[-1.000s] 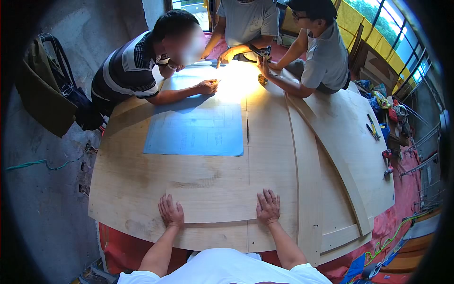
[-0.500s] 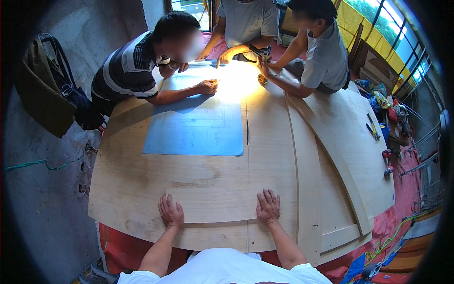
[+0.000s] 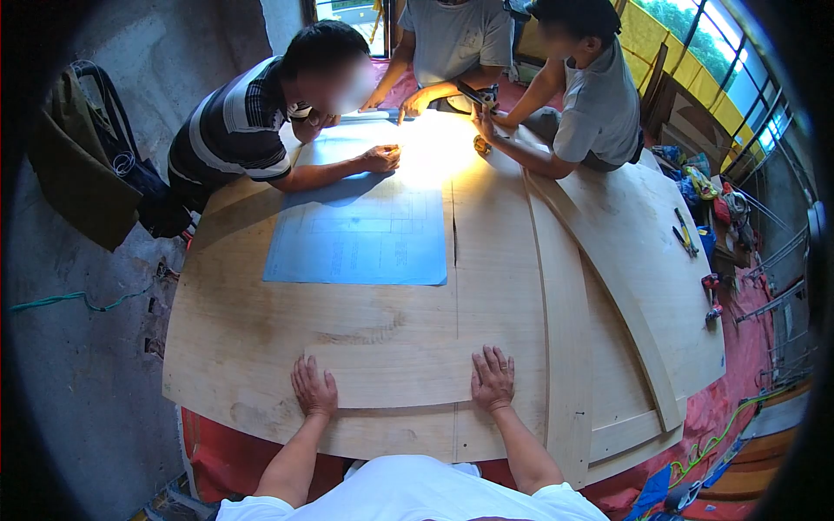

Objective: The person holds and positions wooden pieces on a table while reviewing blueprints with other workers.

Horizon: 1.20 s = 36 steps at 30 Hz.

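Note:
Flat on the plywood tabletop [image 3: 243,347], close to my body, lies a short wooden board [image 3: 400,375]. My left hand [image 3: 314,387] rests palm down at its left end, fingers stretched forward. At the right end my right hand [image 3: 493,379] lies the same way, with a ring on one finger. Neither hand grips anything. Beyond them a large printed drawing sheet [image 3: 360,239] is spread on the wood, its far part washed out by a bright light.
Three people lean over the far side; one striped sleeve [image 3: 252,113] reaches across the sheet. Long wooden strips [image 3: 608,295] lie to the right. Pliers [image 3: 685,233] and a red tool [image 3: 712,295] sit near the right edge. A bag [image 3: 156,195] hangs on the left wall.

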Motion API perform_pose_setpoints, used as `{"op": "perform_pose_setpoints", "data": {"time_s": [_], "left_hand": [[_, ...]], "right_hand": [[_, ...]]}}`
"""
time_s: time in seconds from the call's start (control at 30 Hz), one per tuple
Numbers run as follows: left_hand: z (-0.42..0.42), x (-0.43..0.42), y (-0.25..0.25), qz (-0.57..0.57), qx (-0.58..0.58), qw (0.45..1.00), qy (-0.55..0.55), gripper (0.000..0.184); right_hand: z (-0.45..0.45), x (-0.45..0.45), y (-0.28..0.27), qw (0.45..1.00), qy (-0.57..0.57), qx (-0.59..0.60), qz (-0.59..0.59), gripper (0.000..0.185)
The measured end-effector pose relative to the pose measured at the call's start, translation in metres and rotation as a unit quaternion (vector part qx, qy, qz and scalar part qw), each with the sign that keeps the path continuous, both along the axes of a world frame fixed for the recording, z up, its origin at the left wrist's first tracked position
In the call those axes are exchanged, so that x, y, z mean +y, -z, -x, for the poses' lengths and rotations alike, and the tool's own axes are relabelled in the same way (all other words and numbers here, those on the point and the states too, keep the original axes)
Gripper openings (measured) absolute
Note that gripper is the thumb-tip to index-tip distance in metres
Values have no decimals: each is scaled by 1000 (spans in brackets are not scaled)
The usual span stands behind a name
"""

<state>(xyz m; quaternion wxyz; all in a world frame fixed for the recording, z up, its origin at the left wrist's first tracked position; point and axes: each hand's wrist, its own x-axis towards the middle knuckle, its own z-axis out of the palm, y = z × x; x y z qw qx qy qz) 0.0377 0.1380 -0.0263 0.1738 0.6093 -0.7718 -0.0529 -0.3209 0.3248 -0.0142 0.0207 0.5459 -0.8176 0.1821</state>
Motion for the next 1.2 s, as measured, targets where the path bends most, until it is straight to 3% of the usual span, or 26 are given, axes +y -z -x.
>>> {"op": "perform_pose_setpoints", "data": {"time_s": [1.2], "left_hand": [[1, 0, -1, -8, 2, 1000, -6, 54]], "right_hand": [[0, 1, 2, 1000, -2, -6, 1, 50]]}}
